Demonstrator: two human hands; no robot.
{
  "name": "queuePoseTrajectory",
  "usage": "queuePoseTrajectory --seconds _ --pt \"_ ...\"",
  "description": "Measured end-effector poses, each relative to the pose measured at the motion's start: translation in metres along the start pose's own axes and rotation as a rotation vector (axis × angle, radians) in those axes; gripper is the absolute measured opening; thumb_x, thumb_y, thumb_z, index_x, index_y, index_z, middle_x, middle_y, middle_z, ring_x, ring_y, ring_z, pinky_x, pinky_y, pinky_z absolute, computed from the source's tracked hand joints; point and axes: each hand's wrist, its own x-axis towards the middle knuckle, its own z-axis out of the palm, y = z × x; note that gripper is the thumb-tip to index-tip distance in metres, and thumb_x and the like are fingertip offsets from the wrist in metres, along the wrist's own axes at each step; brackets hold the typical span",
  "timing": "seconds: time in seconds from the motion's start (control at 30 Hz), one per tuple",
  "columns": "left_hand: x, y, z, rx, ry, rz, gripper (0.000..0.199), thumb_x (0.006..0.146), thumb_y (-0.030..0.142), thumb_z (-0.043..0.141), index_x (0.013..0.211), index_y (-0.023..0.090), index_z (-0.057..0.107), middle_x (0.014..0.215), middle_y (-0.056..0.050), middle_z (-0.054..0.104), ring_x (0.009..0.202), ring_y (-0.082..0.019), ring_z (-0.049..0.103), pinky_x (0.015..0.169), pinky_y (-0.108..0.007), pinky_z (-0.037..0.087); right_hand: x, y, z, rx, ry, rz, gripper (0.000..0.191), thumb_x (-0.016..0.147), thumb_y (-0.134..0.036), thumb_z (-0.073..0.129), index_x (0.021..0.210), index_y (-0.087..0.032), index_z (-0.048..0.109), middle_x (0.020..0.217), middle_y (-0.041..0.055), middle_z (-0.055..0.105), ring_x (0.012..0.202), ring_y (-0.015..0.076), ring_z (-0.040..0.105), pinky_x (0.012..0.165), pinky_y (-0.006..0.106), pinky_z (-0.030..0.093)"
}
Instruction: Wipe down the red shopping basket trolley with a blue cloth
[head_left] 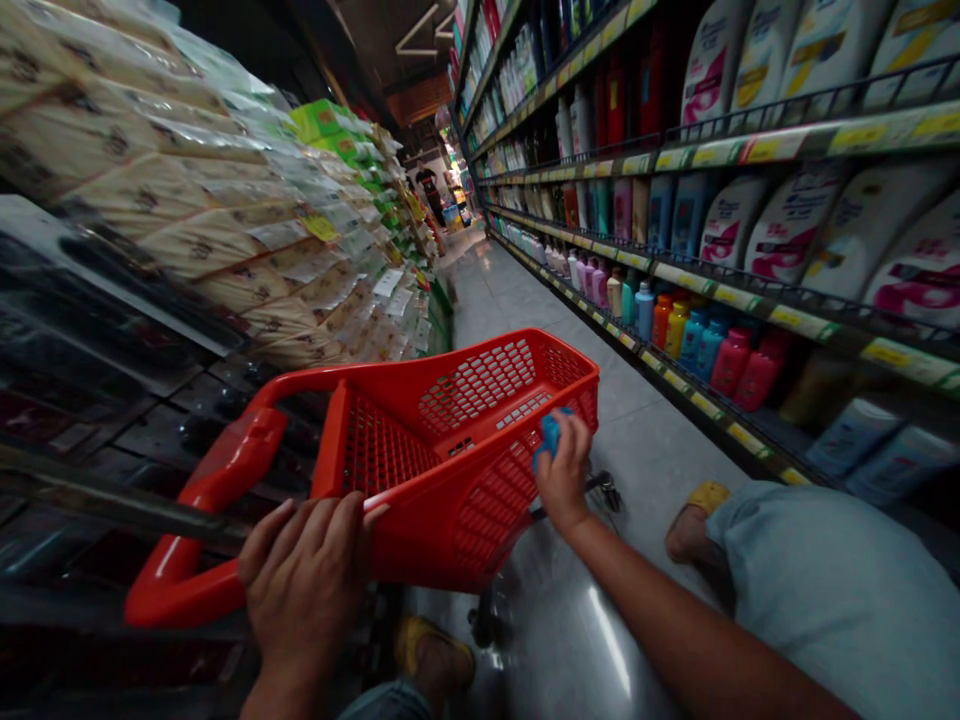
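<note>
Snugly, right fingers point(579, 440) bunch blue cloth point(549, 438) beside perforated cart point(424, 525).

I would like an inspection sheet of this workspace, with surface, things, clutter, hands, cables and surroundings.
Surface: grey, shiny floor.
Things in use: red cart; crumpled blue cloth.
Clutter: stacked packs on the left, close to the cart.
Hands: left hand on the cart's rim, near the handle; right hand holds the cloth at the cart's side, contact unclear.
Cables: nothing seen.
Surroundings: shelves of bottles on the right; a person far down the aisle.
</note>
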Motion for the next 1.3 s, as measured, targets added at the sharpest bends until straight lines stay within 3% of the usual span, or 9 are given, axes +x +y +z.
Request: queuePoseTrajectory --seconds 0.07,0.13,0.33,0.4,0.57,0.73,0.9,1.1,1.3 --pt "0.002 0.002 0.000 0.007 0.003 0.005 0.020 0.098 0.033 0.052 0.109 0.021 0.063 0.088 -0.005 0.071 0.085 -0.023 0.065 0.102 -0.038 0.041 -0.034 -0.020 0.010 0.139 -0.190 -0.211 0.062 0.077 -0.001 0.049 0.134 -0.025 0.046 0.130 0.0114 0.048 0.125 0.0252 0.050 0.107 0.047 0.050" --pt "0.003 0.004 -0.001 0.022 0.004 0.007 0.020 0.098 0.033 0.053 0.109 0.020 0.063 0.089 -0.006 0.072 0.086 -0.023 0.066 0.103 -0.038 0.040 -0.046 -0.018 0.013 0.182 -0.208 -0.291 0.054 0.075 -0.001 0.052 0.122 -0.028 0.048 0.122 0.0071 0.051 0.118 0.0232 0.055 0.101 0.044 0.054" --pt "0.011 0.015 -0.005 0.044 -0.014 -0.030 0.018 0.097 0.036 0.055 0.104 0.022 0.064 0.086 -0.003 0.072 0.084 -0.021 0.065 0.103 -0.037 0.039 0.000 0.031 0.010 -0.020 0.121 0.276 0.046 0.079 -0.006 0.045 0.122 -0.020 0.041 0.123 0.0160 0.046 0.122 0.0337 0.047 0.107 0.061 0.041" --pt "0.016 0.020 -0.005 0.047 -0.018 -0.042 0.018 0.097 0.035 0.054 0.103 0.022 0.064 0.084 -0.003 0.072 0.083 -0.020 0.065 0.103 -0.036 0.039 -0.008 0.017 0.013 -0.013 0.080 0.290 0.044 0.080 -0.006 0.046 0.122 -0.021 0.043 0.125 0.0151 0.046 0.122 0.0328 0.048 0.108 0.057 0.042" --pt "0.025 0.027 -0.003 0.073 -0.021 -0.051 0.015 0.097 0.034 0.054 0.101 0.023 0.063 0.079 -0.003 0.070 0.082 -0.022 0.064 0.101 -0.038 0.041 -0.046 -0.005 0.022 0.159 -0.246 -0.020 0.042 0.076 -0.001 0.051 0.111 -0.024 0.052 0.121 0.0095 0.051 0.117 0.0261 0.052 0.104 0.051 0.048" --pt "0.029 0.032 -0.004 0.072 -0.073 -0.065 0.014 0.097 0.032 0.052 0.101 0.024 0.063 0.080 -0.003 0.070 0.083 -0.022 0.064 0.102 -0.039 0.040 -0.055 -0.003 0.025 0.060 -0.068 0.394 0.045 0.073 -0.002 0.047 0.115 -0.018 0.048 0.117 0.0144 0.049 0.115 0.0293 0.052 0.104 0.059 0.046" --pt "0.034 0.037 -0.006 0.071 -0.078 -0.071 0.012 0.096 0.031 0.055 0.097 0.023 0.064 0.077 -0.003 0.068 0.086 -0.022 0.063 0.102 -0.038 0.039 -0.082 -0.042 0.020 0.297 -0.444 -0.014 0.059 0.067 0.001 0.053 0.119 -0.025 0.052 0.127 0.0093 0.050 0.120 0.0247 0.053 0.106 0.044 0.050" --pt "0.039 0.044 -0.006 0.068 -0.085 -0.090 0.020 0.099 0.036 0.050 0.092 0.023 0.063 0.072 -0.002 0.063 0.083 -0.022 0.059 0.101 -0.037 0.037 -0.036 -0.048 0.025 0.159 -0.034 0.366 0.044 0.077 -0.004 0.047 0.118 -0.019 0.049 0.119 0.0128 0.049 0.117 0.0266 0.051 0.106 0.053 0.046" --pt "0.043 0.053 -0.005 0.028 -0.079 -0.136 0.017 0.098 0.035 0.052 0.091 0.024 0.063 0.072 -0.001 0.061 0.079 -0.022 0.056 0.102 -0.038 0.037 -0.045 -0.073 0.016 0.335 -0.450 -0.340 0.045 0.081 -0.005 0.055 0.118 -0.031 0.058 0.122 0.0044 0.058 0.118 0.0219 0.052 0.107 0.041 0.047"
